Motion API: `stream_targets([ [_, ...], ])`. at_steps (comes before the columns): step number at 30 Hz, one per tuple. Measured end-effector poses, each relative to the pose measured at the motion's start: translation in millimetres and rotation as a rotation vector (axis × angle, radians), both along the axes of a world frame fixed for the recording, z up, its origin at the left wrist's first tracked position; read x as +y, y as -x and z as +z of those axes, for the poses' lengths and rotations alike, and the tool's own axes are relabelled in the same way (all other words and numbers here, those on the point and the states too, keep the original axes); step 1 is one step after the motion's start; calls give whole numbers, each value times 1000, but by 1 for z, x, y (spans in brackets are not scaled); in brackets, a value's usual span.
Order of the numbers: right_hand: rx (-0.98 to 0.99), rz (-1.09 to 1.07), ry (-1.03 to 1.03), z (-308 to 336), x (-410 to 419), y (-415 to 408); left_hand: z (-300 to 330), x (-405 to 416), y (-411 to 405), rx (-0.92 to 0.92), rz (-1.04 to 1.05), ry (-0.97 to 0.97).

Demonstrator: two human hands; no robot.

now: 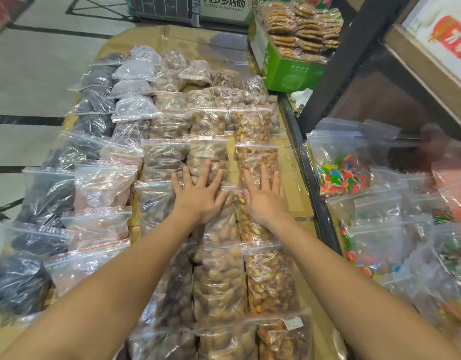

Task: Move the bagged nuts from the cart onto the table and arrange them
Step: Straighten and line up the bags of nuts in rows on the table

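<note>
Clear zip bags of nuts lie in rows on the cardboard-covered table (296, 178). My left hand (199, 193) rests flat with fingers spread on a bag of pale brown nuts (208, 157) in a middle column. Just to its right, my right hand (263, 194) presses flat on a bag of orange-yellow nuts (258, 157). Neither hand grips anything. More brown nut bags (219, 284) lie under my forearms. Bags of dark contents (50, 196) fill the left columns. No cart can be made out.
A green box of bagged biscuits (289, 71) stands at the table's far right corner. To the right, a dark-framed shelf (354, 48) holds bags of colourful candy (341, 178). Tiled floor (29, 74) lies to the left. A white carton (224, 6) sits at the back.
</note>
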State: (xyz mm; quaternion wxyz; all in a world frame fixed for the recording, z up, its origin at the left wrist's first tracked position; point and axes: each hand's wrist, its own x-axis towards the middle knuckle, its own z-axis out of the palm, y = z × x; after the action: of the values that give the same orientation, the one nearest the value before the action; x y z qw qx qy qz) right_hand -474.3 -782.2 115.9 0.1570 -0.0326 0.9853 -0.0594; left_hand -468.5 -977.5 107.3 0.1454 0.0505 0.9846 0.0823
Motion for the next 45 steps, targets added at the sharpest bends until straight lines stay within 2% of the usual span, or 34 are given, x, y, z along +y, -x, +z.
stream_targets([
  [2, -40, 7, 10, 3, -1, 1, 7, -1, 2, -59, -9, -19],
  [4, -64, 23, 54, 7, 2, 4, 15, -8, 3, -36, -19, -101],
  [6, -24, 23, 107, 12, 5, 3, 18, -23, 2, 127, -9, -181],
  [8, 68, 12, 142, 16, 2, 0, 14, -44, 7, 284, 31, -129],
  [9, 107, 35, 151, 19, -3, 0, 11, -55, 11, 300, 61, -90],
  [13, 277, 235, 210, 23, -38, 12, -1, -80, 29, 189, 86, -8],
  [15, 294, 278, 240, 22, -56, 23, -7, -79, 29, 143, 69, 42],
  [17, 191, 285, 237, 17, -68, 32, -11, -77, 27, 116, 57, 67],
  [20, -77, 292, 141, 7, -75, 44, -9, -77, 28, 55, 54, 59],
  [22, -152, 267, 117, 4, -78, 50, -3, -79, 29, 9, 50, 14],
  [23, -141, 261, 109, 6, -80, 52, 0, -82, 31, 24, 56, -36],
  [25, -3, 260, 121, 14, -84, 52, 8, -90, 33, 186, 55, -117],
  [27, 202, 233, 194, 19, -93, 50, 6, -99, 41, 331, 28, -56],
  [29, 290, 231, 211, 18, -104, 47, -2, -104, 47, 287, 14, 17],
  [33, 36, 238, 162, -5, -116, 55, -20, -104, 53, 187, 26, 24],
  [39, -96, 228, 170, 10, -111, 55, 6, -98, 52, 67, 26, 55],
  [42, 81, 215, 255, 38, -96, 23, 26, -92, 20, 177, 65, 26],
  [45, 200, 207, 327, 39, -71, -48, 17, -75, -51, 295, 13, -47],
])
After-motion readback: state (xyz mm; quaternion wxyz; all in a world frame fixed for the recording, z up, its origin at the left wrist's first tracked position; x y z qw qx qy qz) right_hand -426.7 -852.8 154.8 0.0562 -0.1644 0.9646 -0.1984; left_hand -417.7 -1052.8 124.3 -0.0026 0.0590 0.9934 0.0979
